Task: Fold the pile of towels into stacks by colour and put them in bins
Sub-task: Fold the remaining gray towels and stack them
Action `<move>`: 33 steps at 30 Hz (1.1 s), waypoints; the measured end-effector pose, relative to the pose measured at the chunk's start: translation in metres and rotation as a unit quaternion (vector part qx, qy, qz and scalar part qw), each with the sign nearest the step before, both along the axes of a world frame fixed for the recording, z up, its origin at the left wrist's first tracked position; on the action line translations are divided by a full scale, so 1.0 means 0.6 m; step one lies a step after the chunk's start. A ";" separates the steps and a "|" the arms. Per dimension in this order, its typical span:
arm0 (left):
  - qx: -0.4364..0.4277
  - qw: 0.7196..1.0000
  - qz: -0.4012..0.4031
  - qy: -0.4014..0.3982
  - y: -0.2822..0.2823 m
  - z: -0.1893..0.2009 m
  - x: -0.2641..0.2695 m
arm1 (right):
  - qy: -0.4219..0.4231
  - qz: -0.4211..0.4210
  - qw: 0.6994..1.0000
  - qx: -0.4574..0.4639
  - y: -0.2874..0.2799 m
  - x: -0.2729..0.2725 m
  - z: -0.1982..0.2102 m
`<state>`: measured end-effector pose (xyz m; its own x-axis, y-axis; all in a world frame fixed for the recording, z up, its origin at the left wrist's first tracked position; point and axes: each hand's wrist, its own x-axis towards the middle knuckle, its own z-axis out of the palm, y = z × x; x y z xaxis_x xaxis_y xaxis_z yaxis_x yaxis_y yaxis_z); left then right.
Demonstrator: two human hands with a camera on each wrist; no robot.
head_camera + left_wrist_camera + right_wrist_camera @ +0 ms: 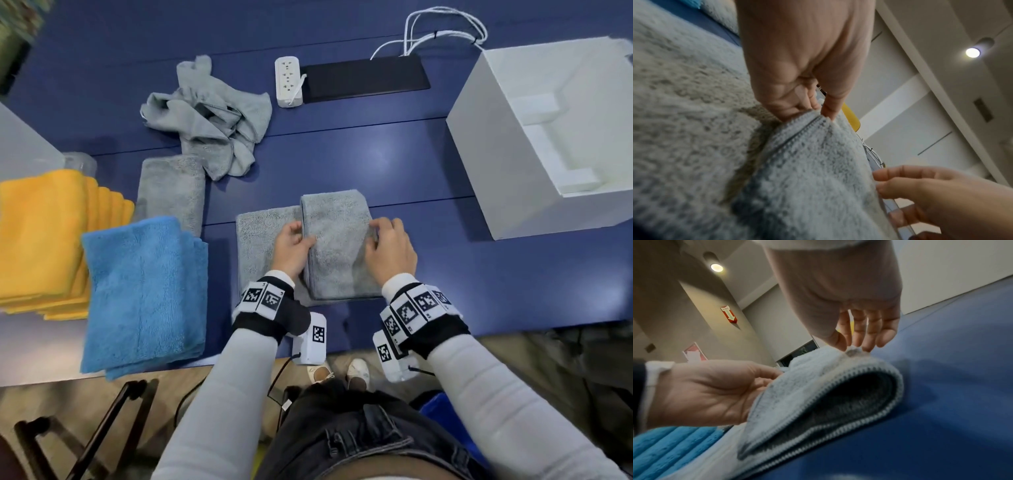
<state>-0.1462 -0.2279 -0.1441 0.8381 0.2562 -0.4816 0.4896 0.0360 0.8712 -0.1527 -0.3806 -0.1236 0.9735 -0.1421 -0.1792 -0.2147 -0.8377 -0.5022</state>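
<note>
Pinching the half-folded grey towel (337, 245) with both, left hand (292, 247) on the loose edge, right hand (390, 253) on the fold (thumb and fingertips). Sitting mid blue table (376, 161). Nearby: blue stack (144, 294), yellow stack (41, 236), white bin (479, 144).

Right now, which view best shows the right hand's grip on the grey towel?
The right wrist view: right hand pinches the grey towel at its folded edge. The head view shows only knuckles; the left wrist view only fingertips beside the towel.
</note>
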 end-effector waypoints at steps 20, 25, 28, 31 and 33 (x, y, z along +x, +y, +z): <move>0.557 0.706 -0.435 -0.053 0.019 0.014 -0.025 | 0.142 -0.035 0.978 0.149 -0.014 0.034 -0.018; 0.539 0.706 -0.457 -0.043 -0.005 -0.029 -0.024 | 0.132 0.019 0.942 0.309 -0.010 0.027 0.013; 0.522 0.711 -0.466 -0.065 -0.040 -0.035 -0.014 | 0.100 0.054 0.936 0.333 -0.010 0.032 0.036; 0.423 0.786 -0.438 -0.106 -0.044 -0.024 0.006 | 0.093 0.052 0.934 0.340 -0.004 0.034 0.040; 0.314 0.882 -0.316 -0.155 -0.019 -0.009 0.012 | 0.095 0.054 0.933 0.344 0.007 0.037 0.039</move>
